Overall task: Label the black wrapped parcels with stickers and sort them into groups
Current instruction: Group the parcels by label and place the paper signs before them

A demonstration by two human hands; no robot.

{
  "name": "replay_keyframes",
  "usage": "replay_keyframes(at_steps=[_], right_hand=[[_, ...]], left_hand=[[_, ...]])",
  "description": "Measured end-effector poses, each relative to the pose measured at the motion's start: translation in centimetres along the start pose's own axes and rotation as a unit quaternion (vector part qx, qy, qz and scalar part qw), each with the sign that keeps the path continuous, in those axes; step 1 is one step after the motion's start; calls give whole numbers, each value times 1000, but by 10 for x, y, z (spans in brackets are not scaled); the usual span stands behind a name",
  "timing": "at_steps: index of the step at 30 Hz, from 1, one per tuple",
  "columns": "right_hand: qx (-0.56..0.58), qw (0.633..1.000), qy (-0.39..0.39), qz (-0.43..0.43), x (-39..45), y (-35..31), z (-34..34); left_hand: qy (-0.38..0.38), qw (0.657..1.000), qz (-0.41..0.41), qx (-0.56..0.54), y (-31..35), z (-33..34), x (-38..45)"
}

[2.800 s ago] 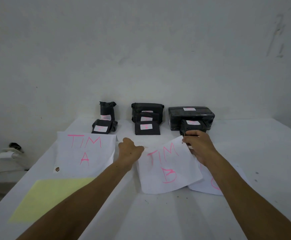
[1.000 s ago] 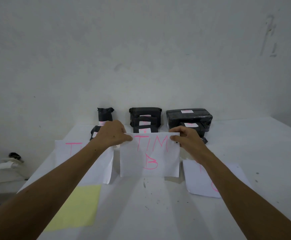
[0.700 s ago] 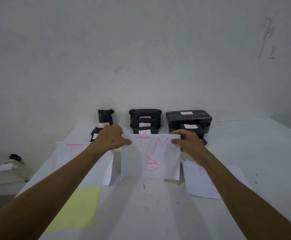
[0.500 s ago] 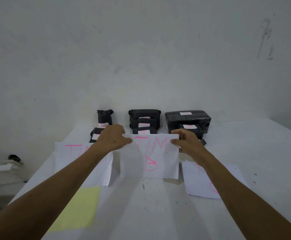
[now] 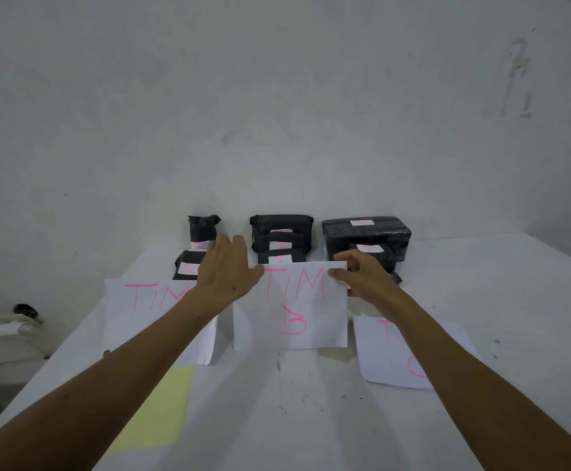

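Black wrapped parcels with pale stickers stand in three groups by the wall: a left pair [image 5: 202, 229], a middle stack [image 5: 281, 232], and a right group with a big parcel [image 5: 365, 232]. In front of the middle stack, a white sheet marked "TIM B" [image 5: 290, 311] stands up off the white table [image 5: 311, 419]. My right hand [image 5: 362, 277] pinches its top right corner. My left hand [image 5: 228, 266] is at its top left corner, fingers straight, thumb touching the edge.
A sheet marked "TIM" [image 5: 134, 317] lies on the left, partly under my left arm. Another pink-lettered sheet [image 5: 396, 355] lies on the right, and a yellow sheet [image 5: 158, 413] lies near the left front. A small dark scrap [image 5: 394, 277] sits by the right group.
Both hands lifted the "TIM B" sheet from the table and stood it before the middle stack. My left hand's fingers have just straightened off its corner.
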State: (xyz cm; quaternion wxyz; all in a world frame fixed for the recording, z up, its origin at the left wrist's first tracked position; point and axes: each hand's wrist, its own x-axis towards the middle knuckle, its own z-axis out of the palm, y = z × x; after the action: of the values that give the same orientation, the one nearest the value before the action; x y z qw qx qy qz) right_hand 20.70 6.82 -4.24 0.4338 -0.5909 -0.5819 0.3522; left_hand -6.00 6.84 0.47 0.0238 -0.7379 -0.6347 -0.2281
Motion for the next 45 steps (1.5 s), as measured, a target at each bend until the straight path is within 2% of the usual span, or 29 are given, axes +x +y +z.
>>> replay_keyframes(at_steps=[3,6,10,16,19,21,24,31,37,42,45], right_hand=[[13,1000,16,5,-8,3,-10],[-13,998,63,12,-17,9,-30],[-136,984,102,60,-27,26,-66],[-332,926,19,180,-54,46,-114],[-382,895,-29,227,-67,57,-127],[-386,889,-39,244,-74,64,-130],[-367,895,-30,251,-80,73,-131],[-289,927,41,237,-76,87,-137],[-260,936,97,217,-74,97,-145],[-120,950,185,222,-74,100,-162],[28,957,185,220,-71,101,-174]], left_hand=[[77,991,91,-54,19,5,-8],[79,975,183,-99,47,14,-19],[-25,957,260,-125,94,37,-45],[-188,957,204,-86,148,91,-67],[-243,950,195,-26,165,109,-72],[-285,941,180,23,174,121,-75],[-322,933,155,50,184,136,-81],[-254,961,67,-85,191,139,-85],[-222,965,21,-140,193,140,-78],[-177,958,-23,-223,200,130,-70],[-146,949,-39,-276,206,120,-65]])
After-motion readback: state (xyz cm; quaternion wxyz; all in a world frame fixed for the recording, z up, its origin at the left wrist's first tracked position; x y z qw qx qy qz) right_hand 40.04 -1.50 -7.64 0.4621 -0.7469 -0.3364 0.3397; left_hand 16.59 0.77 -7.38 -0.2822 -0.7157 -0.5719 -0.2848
